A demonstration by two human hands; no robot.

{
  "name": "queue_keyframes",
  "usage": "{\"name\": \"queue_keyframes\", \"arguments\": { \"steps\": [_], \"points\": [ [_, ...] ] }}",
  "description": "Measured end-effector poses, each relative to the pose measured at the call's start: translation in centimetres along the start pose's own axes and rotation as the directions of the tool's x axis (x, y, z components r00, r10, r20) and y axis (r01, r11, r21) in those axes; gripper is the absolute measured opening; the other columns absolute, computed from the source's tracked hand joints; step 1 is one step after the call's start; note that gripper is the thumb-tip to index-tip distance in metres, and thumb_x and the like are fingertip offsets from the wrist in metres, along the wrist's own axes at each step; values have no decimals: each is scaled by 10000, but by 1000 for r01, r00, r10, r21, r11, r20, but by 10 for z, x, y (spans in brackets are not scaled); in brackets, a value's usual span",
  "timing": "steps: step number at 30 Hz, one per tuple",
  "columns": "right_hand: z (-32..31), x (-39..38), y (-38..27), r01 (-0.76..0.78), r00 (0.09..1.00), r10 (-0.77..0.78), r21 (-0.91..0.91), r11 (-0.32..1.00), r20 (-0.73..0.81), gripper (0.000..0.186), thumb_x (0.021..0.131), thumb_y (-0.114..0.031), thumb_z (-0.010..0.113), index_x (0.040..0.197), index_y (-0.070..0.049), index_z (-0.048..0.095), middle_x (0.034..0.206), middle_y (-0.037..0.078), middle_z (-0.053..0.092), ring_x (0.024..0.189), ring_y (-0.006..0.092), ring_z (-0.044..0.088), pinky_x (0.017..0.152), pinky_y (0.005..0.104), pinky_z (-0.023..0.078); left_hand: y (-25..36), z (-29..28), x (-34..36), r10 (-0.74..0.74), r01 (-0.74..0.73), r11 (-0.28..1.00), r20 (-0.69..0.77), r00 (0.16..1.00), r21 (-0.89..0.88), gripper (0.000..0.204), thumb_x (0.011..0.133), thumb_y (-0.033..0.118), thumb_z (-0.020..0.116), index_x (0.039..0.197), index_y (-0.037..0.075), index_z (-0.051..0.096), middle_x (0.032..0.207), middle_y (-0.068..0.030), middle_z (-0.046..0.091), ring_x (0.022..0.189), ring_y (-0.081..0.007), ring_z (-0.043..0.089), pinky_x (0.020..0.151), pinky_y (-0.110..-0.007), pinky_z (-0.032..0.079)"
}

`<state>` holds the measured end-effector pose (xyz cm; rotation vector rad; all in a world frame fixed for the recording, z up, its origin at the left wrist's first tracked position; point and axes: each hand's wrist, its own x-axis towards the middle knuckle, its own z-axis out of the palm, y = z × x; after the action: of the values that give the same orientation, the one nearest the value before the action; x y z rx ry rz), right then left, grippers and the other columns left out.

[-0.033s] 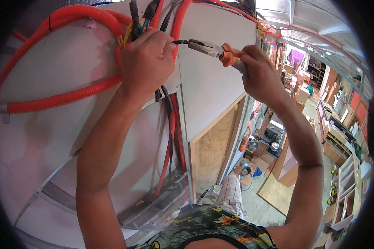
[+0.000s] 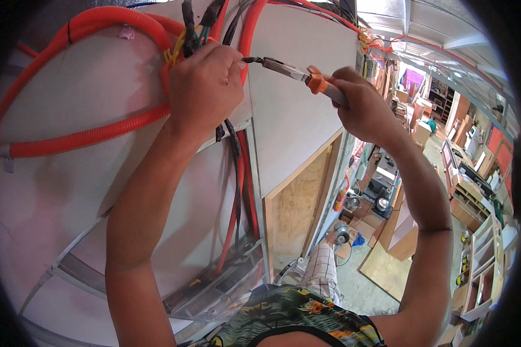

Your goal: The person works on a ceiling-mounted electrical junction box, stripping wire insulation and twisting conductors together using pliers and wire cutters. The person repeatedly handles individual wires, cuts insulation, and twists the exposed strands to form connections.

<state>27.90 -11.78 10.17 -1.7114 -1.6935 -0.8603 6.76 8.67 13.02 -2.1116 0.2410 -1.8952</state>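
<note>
My left hand (image 2: 208, 87) is closed in a pinch around black twisted wires (image 2: 252, 59), whose ends stick out to the right of its fingertips. The jaws of a pair of pliers (image 2: 286, 70) with orange and grey handles meet these wire ends. My right hand (image 2: 367, 107) is wrapped round the plier handles at the right. Behind my left hand rise black-taped cable ends (image 2: 188, 26), beside yellow wires (image 2: 175, 53) and green wires. My palm hides where the pinched wires come from.
Red corrugated conduit (image 2: 92, 132) loops across the pale wall panel (image 2: 58, 191) at the left. More black cables (image 2: 237, 173) run down below my hands. A wooden door panel (image 2: 300, 205) stands lower middle. At right, far below, are wooden boards (image 2: 382, 269) and a shelf unit (image 2: 480, 272).
The pliers have turned slightly in my right hand's grip, and their handles look closer together. My right wrist has shifted a little; my left hand stays in place.
</note>
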Motion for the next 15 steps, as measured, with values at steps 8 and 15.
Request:
{"name": "queue_keyframes", "arguments": {
  "steps": [8, 15],
  "points": [
    [-12, 44, 38, -755, 486, -398, 603, 257, 778, 155, 637, -28, 569, 755, 58, 620, 916, 258, 662, 780, 307, 710, 599, 469, 630, -10, -3, -3, 94, -94, 995, 19, 995, 34, 95, 834, -20, 733, 893, 23, 673, 824, -118, 698, 762, -293, 720, 662, -377, 574],
    [-32, 29, 26, -565, 670, -48, 551, 615, 741, 177, 709, -34, 593, 849, 29, 681, 998, 201, 709, 890, 287, 722, 839, 414, 599, -8, -6, 2, 59, -60, 998, 32, 998, 17, 85, 846, -19, 730, 900, 15, 673, 841, -131, 709, 772, -299, 726, 669, -375, 575]
  ]
}}
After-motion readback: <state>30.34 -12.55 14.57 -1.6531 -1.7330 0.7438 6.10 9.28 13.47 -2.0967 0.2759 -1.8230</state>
